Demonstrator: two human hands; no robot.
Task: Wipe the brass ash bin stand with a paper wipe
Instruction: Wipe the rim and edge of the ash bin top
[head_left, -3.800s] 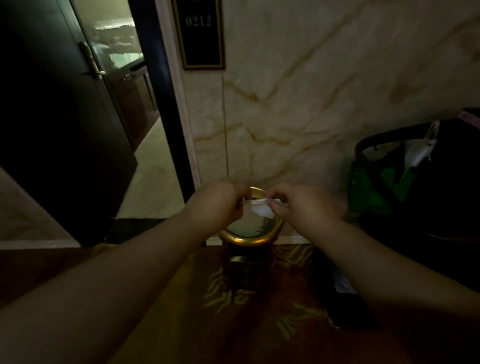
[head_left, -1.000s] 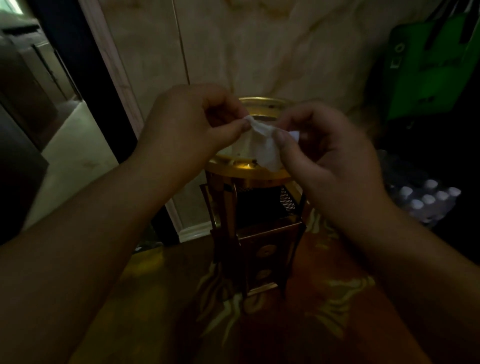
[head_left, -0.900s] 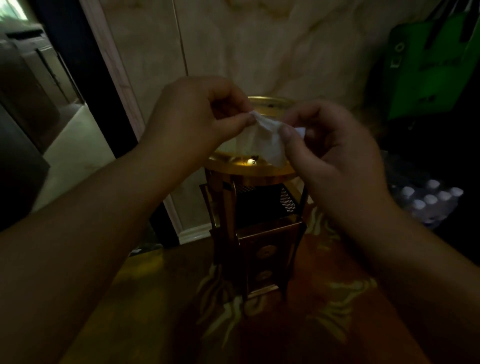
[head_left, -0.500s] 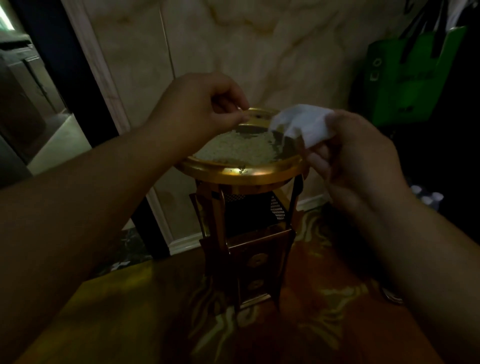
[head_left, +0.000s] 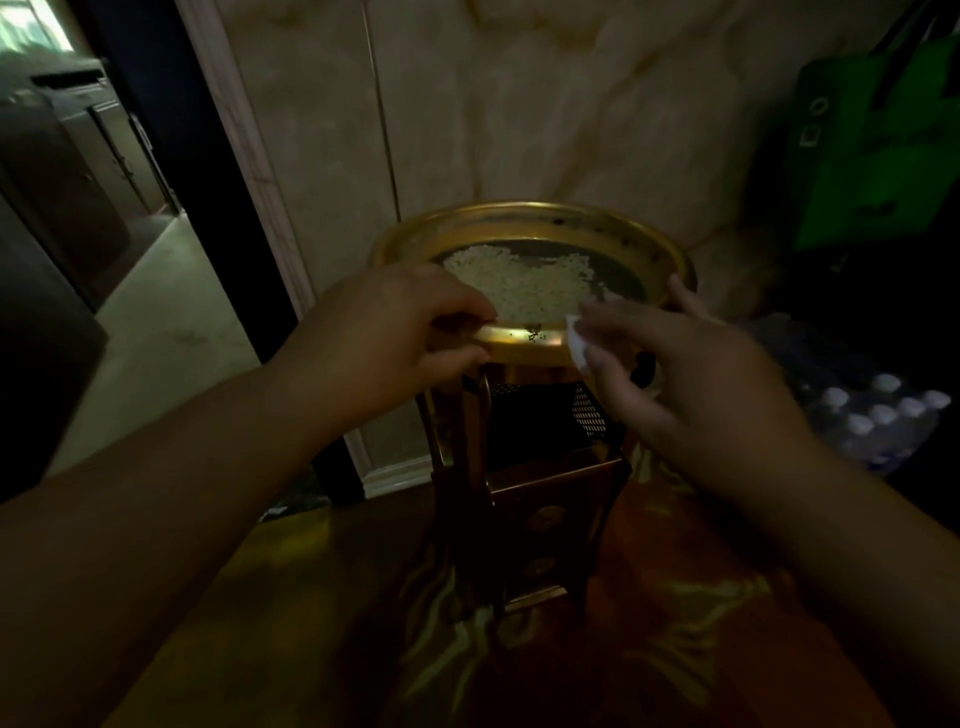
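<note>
The brass ash bin stand (head_left: 524, 223) stands against the marble wall, its round tray filled with pale gravel and its dark body below. My left hand (head_left: 384, 338) grips the near left rim of the tray, thumb under and fingers over. My right hand (head_left: 691, 369) holds the white paper wipe (head_left: 575, 343) pressed against the near right rim; only a small corner of the wipe shows past my fingers.
A marble wall (head_left: 519, 104) is right behind the stand. A dark door frame (head_left: 171, 156) and an open doorway lie to the left. A green bag (head_left: 878, 140) and a pack of capped bottles (head_left: 878, 415) sit on the right. Patterned carpet (head_left: 675, 623) covers the floor.
My hands were unfolding the wipe together above the tray. Now the left hand has dropped onto the rim and the right hand has lowered the wipe to the rim's near right side.
</note>
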